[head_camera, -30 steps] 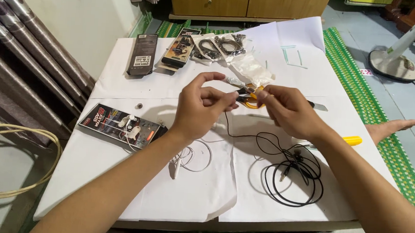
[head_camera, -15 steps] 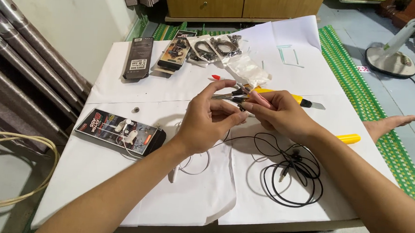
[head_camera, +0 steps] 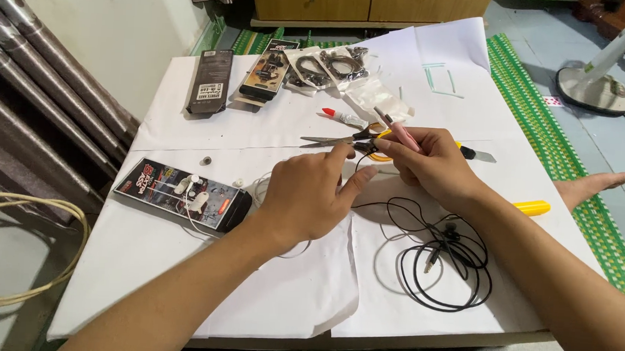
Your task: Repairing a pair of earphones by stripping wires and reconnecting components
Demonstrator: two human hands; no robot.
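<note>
right hand [head_camera: 429, 161]: fingers closed on slim pink pen-like tool [head_camera: 396, 128], tip angled up-left
left hand [head_camera: 311, 193]: fingers pinched on thin black wire [head_camera: 357, 168], just beside right hand
wire: runs from both hands down to coiled black earphone cable [head_camera: 448, 267] on white paper-covered surface [head_camera: 283, 296]
behind hands: yellow-handled scissors [head_camera: 343, 139], small white tube with red cap [head_camera: 341, 116]
left of hands: black flat retail box with white earbuds [head_camera: 181, 193]
far right edge: yellow marker [head_camera: 531, 208]

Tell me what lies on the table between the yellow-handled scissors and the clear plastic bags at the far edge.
In the head view, a small white tube with a red cap lies between the yellow-handled scissors and the clear plastic bags.
</note>
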